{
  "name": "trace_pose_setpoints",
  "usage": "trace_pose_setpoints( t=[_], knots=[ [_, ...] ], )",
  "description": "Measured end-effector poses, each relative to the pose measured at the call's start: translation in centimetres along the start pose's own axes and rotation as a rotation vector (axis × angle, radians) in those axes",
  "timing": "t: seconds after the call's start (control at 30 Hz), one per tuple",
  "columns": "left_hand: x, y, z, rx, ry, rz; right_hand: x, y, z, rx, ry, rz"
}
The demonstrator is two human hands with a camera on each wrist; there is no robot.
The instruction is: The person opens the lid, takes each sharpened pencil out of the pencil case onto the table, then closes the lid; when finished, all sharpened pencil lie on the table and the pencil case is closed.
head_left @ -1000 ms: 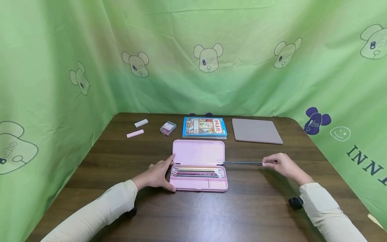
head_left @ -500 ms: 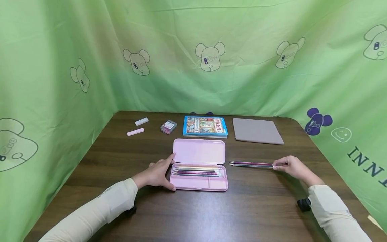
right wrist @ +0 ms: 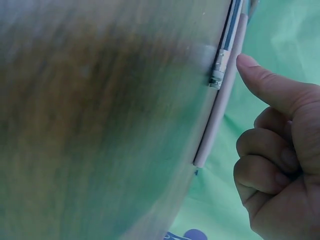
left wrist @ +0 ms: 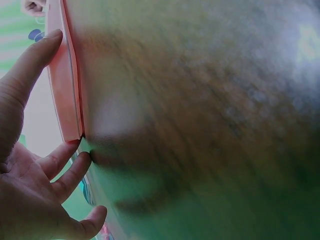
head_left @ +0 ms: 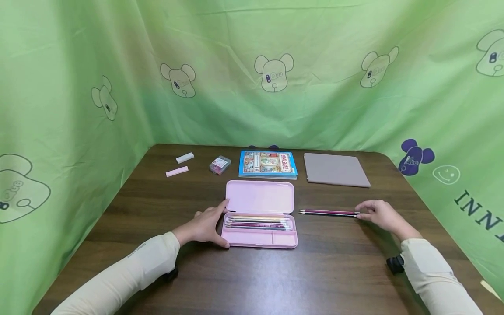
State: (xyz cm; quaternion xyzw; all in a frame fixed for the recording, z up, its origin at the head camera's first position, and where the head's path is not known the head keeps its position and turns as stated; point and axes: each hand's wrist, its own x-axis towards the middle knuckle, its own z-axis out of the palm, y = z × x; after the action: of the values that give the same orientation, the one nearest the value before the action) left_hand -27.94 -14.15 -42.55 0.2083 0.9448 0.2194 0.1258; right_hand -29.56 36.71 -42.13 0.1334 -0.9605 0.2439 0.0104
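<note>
A pink pencil case (head_left: 262,197) lies with its lid swung back, several pencils (head_left: 257,222) in its long compartment. Spread wide, my left hand (head_left: 202,226) rests against the case's left end, thumb at the near corner and index finger by the hinge. In the left wrist view those fingers look nearly straight. To the right of the case, a pair of pencils (head_left: 328,213) lies on the table, tips pointing left. My right hand (head_left: 379,214) is at their eraser ends, thumb and index finger apart. The right wrist view shows the thumb (right wrist: 265,82) off the pencils, other fingers curled around nothing.
Behind the case lie a blue picture book (head_left: 268,164) and a flat grey notebook-like item (head_left: 336,169). Further left are a small clear box (head_left: 220,165), a white block (head_left: 185,158) and a pink strip (head_left: 177,171). A green curtain (head_left: 220,109) surrounds the wooden table (head_left: 252,280).
My right hand moved rightward with the pencils, away from the lid hinge, laid them on the table and loosened its fingers from them. The left hand stayed at the case.
</note>
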Motion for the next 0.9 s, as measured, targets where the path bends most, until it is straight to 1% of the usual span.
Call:
trace_pose_setpoints(
  t=[0.17, 0.33, 0.57, 0.7, 0.9],
  knots=[
    [0.0, 0.0, -0.1, 0.000, -0.008, -0.009, 0.2, -0.3, -0.1, 0.006, 0.023, -0.007],
    [-0.1, 0.1, -0.2, 0.001, -0.006, 0.000, 0.3, -0.6, 0.1, 0.026, 0.029, -0.033],
    [-0.1, 0.2, -0.2, 0.009, 0.003, 0.006, 0.7, -1.3, 0.4, 0.054, -0.020, -0.029],
    [0.0, 0.2, -0.2, 0.001, 0.002, 0.006, 1.0, -1.8, 0.7, 0.062, -0.022, -0.037],
    [0.0, 0.3, -0.2, 0.004, -0.004, 0.001, 1.3, -2.7, 1.4, 0.065, -0.029, -0.084]
  ],
)
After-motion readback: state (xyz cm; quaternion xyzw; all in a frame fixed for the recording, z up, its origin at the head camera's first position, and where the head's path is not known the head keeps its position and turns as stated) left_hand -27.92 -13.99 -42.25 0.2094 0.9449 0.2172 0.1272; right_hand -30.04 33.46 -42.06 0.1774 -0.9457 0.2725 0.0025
